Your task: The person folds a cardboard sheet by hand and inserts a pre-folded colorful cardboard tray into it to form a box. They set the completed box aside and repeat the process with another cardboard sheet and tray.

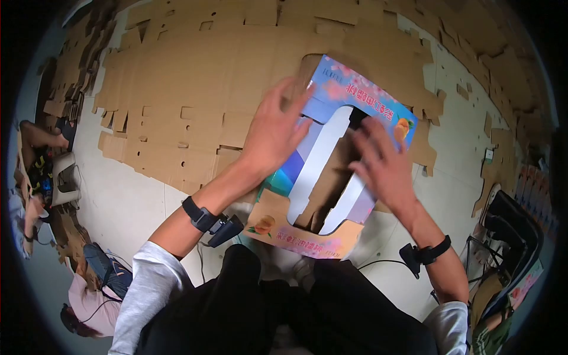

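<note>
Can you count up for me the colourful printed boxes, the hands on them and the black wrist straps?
Printed carton: 1
Bare hands on it: 2, left hand, right hand
Black wrist straps: 2, left strap, right strap
Total: 5

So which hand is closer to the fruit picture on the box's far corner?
Right. The right hand lies on the box, fingertips just beside the fruit picture. The left hand presses the box's opposite side, farther away.
</note>
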A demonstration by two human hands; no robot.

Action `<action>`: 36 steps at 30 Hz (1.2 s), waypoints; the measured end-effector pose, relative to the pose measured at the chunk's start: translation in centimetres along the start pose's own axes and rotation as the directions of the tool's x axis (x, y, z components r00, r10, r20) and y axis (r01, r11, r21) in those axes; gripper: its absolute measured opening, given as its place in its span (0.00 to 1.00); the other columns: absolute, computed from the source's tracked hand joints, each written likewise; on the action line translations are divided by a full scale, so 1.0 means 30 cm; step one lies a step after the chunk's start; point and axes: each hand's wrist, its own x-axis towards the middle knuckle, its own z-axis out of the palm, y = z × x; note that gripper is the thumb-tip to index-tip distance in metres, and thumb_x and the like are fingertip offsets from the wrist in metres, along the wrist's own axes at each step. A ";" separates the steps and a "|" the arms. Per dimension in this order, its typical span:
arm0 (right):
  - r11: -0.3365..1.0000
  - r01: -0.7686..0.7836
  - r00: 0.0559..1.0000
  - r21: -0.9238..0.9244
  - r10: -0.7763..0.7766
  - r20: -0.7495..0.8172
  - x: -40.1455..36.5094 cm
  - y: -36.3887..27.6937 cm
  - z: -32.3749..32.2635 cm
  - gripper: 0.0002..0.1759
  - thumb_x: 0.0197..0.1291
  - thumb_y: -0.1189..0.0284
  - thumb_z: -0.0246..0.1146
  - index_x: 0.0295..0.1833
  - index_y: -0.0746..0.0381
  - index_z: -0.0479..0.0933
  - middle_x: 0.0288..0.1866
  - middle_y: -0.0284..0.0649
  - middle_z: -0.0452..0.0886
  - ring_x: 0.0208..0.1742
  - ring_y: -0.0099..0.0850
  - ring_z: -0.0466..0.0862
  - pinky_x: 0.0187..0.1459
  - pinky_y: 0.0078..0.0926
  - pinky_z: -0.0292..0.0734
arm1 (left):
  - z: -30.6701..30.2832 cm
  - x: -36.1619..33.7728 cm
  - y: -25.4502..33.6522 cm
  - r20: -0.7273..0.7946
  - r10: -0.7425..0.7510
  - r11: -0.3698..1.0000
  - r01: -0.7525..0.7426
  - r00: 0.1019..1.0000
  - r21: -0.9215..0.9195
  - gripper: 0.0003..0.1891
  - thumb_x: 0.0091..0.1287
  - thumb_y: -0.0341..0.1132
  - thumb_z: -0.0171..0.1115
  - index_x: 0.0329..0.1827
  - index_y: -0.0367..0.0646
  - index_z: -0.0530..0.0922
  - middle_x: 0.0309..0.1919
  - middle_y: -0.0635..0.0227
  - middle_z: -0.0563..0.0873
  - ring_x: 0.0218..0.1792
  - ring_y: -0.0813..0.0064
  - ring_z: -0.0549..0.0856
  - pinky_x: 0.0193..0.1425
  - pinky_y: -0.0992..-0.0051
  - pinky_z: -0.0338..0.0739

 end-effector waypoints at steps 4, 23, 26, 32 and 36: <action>0.960 0.184 0.966 0.210 -0.217 0.143 -0.027 -0.098 0.099 0.22 0.69 0.52 0.71 0.41 0.64 0.88 0.56 0.48 0.87 0.67 0.44 0.82 0.78 0.45 0.71 | 0.051 -0.028 0.042 0.235 0.474 0.871 -0.491 0.849 0.015 0.19 0.66 0.40 0.73 0.60 0.49 0.86 0.80 0.50 0.73 0.84 0.48 0.66 0.87 0.46 0.60; 0.894 0.236 0.971 0.380 -0.204 -0.123 -0.014 -0.014 0.061 0.15 0.68 0.63 0.72 0.45 0.64 0.82 0.53 0.45 0.84 0.65 0.49 0.84 0.71 0.46 0.79 | 0.071 -0.043 0.104 0.117 0.275 0.957 -0.283 0.954 0.061 0.20 0.59 0.32 0.74 0.56 0.43 0.86 0.86 0.41 0.63 0.85 0.41 0.64 0.86 0.47 0.64; 0.929 0.208 0.973 0.306 -0.164 -0.162 0.016 0.052 0.000 0.14 0.67 0.64 0.72 0.48 0.63 0.81 0.58 0.45 0.83 0.70 0.49 0.82 0.74 0.49 0.77 | 0.081 -0.046 0.107 0.101 0.277 0.955 -0.286 0.955 0.083 0.21 0.59 0.33 0.74 0.57 0.43 0.86 0.85 0.42 0.64 0.85 0.41 0.65 0.86 0.47 0.65; 0.973 0.194 0.975 0.124 -0.176 -0.137 0.054 0.114 0.099 0.17 0.69 0.58 0.69 0.43 0.62 0.82 0.54 0.43 0.83 0.71 0.42 0.80 0.83 0.51 0.65 | 0.122 -0.060 0.092 0.061 0.377 0.899 -0.381 0.924 0.216 0.19 0.59 0.32 0.74 0.54 0.40 0.85 0.74 0.49 0.78 0.80 0.43 0.73 0.81 0.48 0.73; 0.973 0.228 0.974 0.047 -0.227 -0.017 0.062 0.101 0.089 0.20 0.69 0.55 0.68 0.40 0.63 0.84 0.47 0.42 0.85 0.59 0.40 0.82 0.84 0.50 0.64 | 0.124 -0.068 0.086 -0.019 0.477 0.856 -0.459 0.879 0.239 0.12 0.59 0.28 0.73 0.46 0.38 0.85 0.59 0.55 0.86 0.70 0.47 0.83 0.71 0.52 0.83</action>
